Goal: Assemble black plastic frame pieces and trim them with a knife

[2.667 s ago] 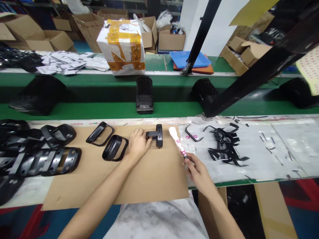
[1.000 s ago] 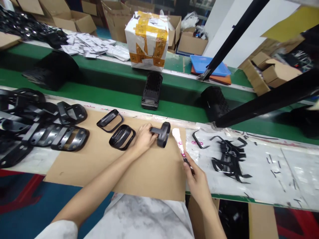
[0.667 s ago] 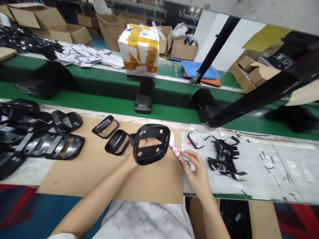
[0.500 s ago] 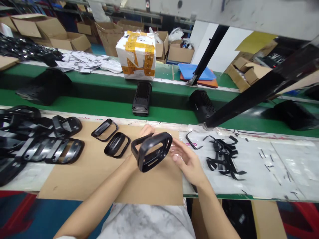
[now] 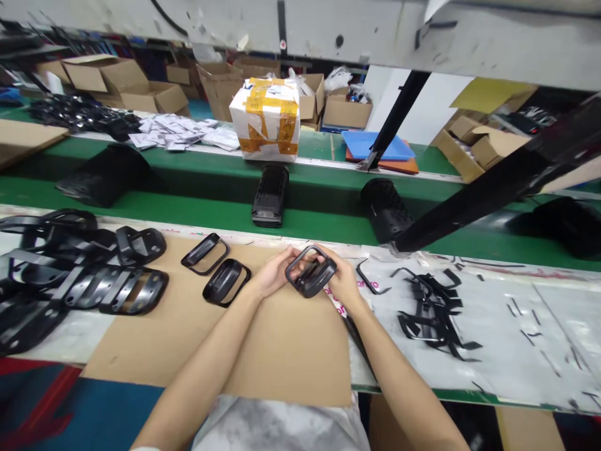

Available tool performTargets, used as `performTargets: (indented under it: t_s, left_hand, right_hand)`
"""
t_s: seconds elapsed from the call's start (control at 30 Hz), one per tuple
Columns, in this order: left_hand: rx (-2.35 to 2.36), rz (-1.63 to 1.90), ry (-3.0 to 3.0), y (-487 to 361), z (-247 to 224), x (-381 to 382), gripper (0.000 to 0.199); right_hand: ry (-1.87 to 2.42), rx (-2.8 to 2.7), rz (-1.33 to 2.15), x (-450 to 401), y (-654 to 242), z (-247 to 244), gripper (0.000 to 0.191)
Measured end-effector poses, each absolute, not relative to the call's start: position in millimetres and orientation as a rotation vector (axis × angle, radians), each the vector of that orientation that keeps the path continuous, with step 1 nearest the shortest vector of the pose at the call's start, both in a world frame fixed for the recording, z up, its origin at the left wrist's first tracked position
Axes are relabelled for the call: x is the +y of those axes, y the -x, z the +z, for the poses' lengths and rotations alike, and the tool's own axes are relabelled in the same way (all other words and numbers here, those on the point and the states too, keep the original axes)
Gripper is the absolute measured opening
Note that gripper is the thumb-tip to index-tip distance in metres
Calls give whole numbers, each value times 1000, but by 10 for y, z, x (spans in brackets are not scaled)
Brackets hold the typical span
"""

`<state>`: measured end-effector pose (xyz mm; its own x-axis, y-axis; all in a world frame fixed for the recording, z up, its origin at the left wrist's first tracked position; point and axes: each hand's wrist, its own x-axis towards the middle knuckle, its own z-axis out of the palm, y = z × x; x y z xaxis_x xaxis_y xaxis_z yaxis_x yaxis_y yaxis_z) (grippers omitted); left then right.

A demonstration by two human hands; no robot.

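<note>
A black plastic frame [image 5: 313,285] with a rounded rectangular opening is held up between both hands above the cardboard sheet [image 5: 295,351]. My left hand [image 5: 276,273] grips its left side, the fingertips partly behind it. On the right side my right hand [image 5: 342,275] is closed round the edge, with some fingers hidden by the frame. Left of my hands, two similar pieces lie on the cardboard: a black frame [image 5: 205,253] and a deeper black frame [image 5: 226,282].
Black frames are heaped [image 5: 136,291] at the left. Black strip scraps [image 5: 429,307] lie at the right. Beyond the bench, black housings [image 5: 271,195] sit on a green conveyor [image 5: 319,216]. A slanted black post [image 5: 469,181] rises at the right, and a grey beam [image 5: 319,37] crosses overhead.
The frame has moved away from me and slightly right, turning so its opening tilts differently. My right hand has closed onto its right side. The camera view has shifted a little.
</note>
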<state>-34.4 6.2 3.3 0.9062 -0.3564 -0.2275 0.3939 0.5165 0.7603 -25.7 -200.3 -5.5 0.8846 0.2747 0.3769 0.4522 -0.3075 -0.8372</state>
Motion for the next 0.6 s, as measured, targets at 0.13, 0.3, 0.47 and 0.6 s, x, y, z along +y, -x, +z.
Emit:
performTargets:
  t_s: [0.13, 0.3, 0.47, 0.6]
  left_hand:
    - [104, -463, -888, 370, 20, 104, 44]
    - [113, -465, -906, 375, 67, 72, 47]
    - [31, -550, -971, 382, 110, 109, 51]
    - [-76, -555, -1141, 469, 391, 203, 49]
  right_hand:
    - [1906, -512, -161, -1995, 281, -92, 39]
    - [1895, -414, -114, -1981, 283, -77, 35]
    - [1874, -347, -137, -1986, 272, -58, 32]
    - [1939, -439, -81, -2052, 213, -108, 44]
